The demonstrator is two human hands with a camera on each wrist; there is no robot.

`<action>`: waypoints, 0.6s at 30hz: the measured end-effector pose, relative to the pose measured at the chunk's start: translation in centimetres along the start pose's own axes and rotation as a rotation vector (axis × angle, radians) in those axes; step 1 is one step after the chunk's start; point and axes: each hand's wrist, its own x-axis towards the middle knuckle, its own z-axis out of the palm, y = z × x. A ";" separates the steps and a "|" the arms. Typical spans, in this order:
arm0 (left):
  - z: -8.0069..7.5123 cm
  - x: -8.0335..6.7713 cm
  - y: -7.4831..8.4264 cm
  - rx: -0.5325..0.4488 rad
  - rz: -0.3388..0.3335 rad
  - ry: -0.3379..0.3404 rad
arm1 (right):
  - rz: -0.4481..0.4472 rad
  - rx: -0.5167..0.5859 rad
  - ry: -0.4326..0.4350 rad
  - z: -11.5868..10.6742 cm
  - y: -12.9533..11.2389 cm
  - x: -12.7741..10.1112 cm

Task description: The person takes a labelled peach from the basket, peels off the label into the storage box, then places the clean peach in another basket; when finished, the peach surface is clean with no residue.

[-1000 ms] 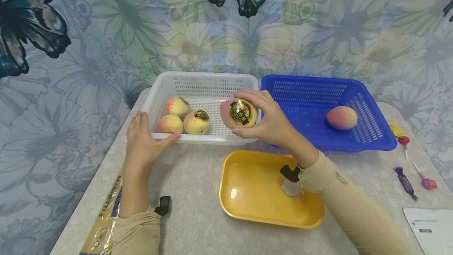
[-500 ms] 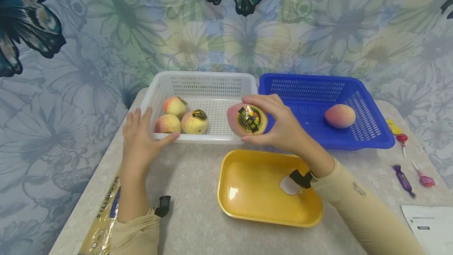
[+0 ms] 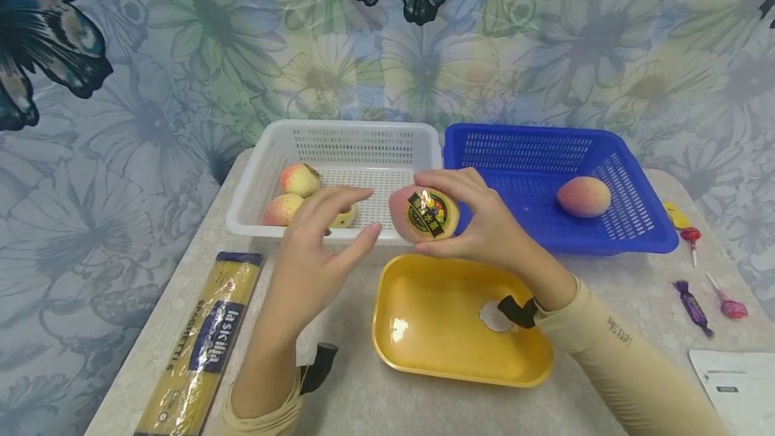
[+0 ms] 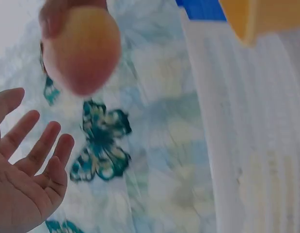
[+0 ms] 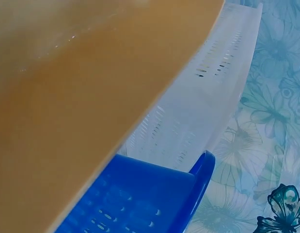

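Observation:
My right hand grips a pink-and-yellow peach with a black label, above the gap between the two baskets. The left hand, fingers spread and slightly bent, hovers close to that peach without touching it. In the left wrist view the peach hangs beyond the left hand's fingers. Several peaches lie at the left of the white basket, partly hidden by the left hand. One more peach rests in the blue basket.
A yellow tray stands in front of the baskets. A spaghetti pack lies at the left. Lollipops, a purple-wrapped candy and a white packet lie at the right. A floral sheet hangs behind.
The left hand has left the white basket's front left rim and moved right, towards the held peach. The right hand has shifted the peach a little to the right.

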 end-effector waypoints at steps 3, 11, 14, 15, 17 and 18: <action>1.0 0.4 1.4 -0.039 0.005 -0.073 | -0.013 0.000 -0.006 0.0 -0.1 0.0; 2.8 1.1 2.5 -0.066 -0.072 -0.113 | -0.025 0.013 -0.006 -0.1 -0.2 -0.3; 3.2 1.1 2.6 -0.066 -0.090 -0.111 | -0.028 0.014 -0.006 -0.1 -0.2 -0.4; 3.3 1.1 2.6 -0.067 -0.092 -0.110 | -0.028 0.013 -0.006 -0.1 -0.2 -0.4; 3.5 1.1 2.6 -0.066 -0.096 -0.106 | -0.026 0.013 -0.007 -0.1 -0.2 -0.5; 3.6 1.1 2.7 -0.068 -0.098 -0.106 | -0.024 0.012 -0.007 -0.1 -0.1 -0.6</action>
